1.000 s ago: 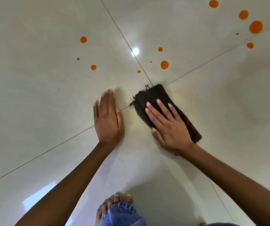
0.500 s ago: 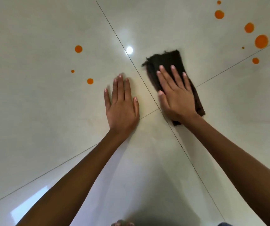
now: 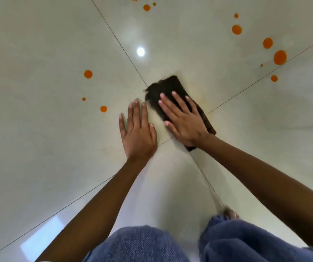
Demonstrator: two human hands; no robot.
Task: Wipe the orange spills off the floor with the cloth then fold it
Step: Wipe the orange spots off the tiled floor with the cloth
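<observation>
The dark cloth [image 3: 168, 89] lies flat under the right hand [image 3: 185, 120].

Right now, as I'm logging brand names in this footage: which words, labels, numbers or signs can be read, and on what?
None: no text shows anywhere. The dark cloth under the right hand, the floor tiles, the orange spills and the blue jeans bear no word, label, number or sign.

One wide-angle head cam, looking fwd & down at floor [image 3: 38, 148] from close, wearer's knees [image 3: 142, 244] at btm edge.
</observation>
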